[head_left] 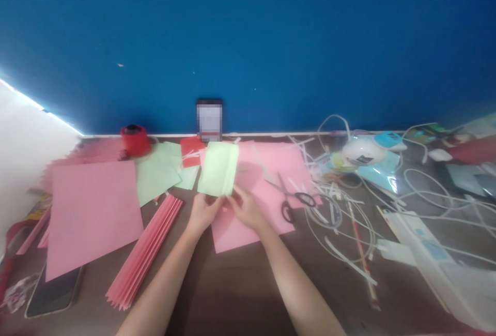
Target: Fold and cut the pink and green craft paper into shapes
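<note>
A light green sheet of paper (218, 168), folded over along its right side, is held up at its near edge by both hands. My left hand (204, 211) pinches the bottom edge from the left, and my right hand (247, 208) pinches it from the right. Both hands hover above a pink sheet (267, 170) lying flat on the brown table (240, 284). Black-handled scissors (291, 200) lie on that pink sheet just to the right of my right hand.
A big pink sheet (91, 211) and a pleated pink paper fan (145, 250) lie at left, with more green paper (157, 173) and a red tape roll (134, 139) behind. A phone (54, 292) sits near left. White paper strips, cables (426, 191) and a white device (363, 152) crowd the right side.
</note>
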The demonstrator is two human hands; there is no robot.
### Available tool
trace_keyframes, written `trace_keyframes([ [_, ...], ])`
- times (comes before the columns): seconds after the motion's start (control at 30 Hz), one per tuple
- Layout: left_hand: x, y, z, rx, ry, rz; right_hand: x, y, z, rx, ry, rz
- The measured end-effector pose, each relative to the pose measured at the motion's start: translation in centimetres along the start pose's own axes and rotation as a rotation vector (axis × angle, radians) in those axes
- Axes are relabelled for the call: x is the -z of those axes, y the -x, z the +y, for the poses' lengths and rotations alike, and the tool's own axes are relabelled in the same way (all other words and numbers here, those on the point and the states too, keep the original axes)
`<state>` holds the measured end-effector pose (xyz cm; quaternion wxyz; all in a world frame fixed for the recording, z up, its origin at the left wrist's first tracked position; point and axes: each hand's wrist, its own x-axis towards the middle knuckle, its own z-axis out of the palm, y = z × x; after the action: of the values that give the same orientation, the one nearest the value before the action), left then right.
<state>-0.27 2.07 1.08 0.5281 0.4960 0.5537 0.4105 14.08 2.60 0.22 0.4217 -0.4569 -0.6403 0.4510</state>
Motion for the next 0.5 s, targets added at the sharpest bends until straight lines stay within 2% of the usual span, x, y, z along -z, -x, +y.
trace_keyframes([
  [0.33, 0.1, 0.1, -0.5, -0.016, 0.076, -0.028, 0.0, 0.0, 0.5, -0.034, -0.041, 0.012],
  [0.5, 0.1, 0.0, -1.3, 0.015, 0.132, 0.062, 0.0, 0.0, 1.0, -0.042, -0.054, -0.023],
])
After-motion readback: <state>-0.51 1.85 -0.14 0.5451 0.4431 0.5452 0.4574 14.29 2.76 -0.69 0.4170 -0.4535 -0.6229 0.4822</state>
